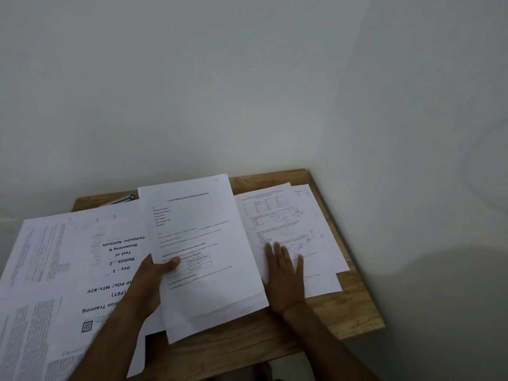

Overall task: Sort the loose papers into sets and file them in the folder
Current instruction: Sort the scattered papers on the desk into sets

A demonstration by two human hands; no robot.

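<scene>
My left hand (154, 281) grips a thin set of printed sheets (203, 243) by its left edge, thumb on top, lifted over the middle of the wooden table (354, 312). My right hand (286, 273) lies flat with straight fingers on a pile of scribbled question sheets (288, 224) at the right. A large spread of papers with an upside-down title page (115, 259) covers the left side. A folder's metal clip (125, 199) peeks out at the back left, mostly hidden by paper.
White walls close in behind and to the right of the small table. Bare wood shows along the front edge (233, 350) and the right edge. The left papers overhang the table's left side.
</scene>
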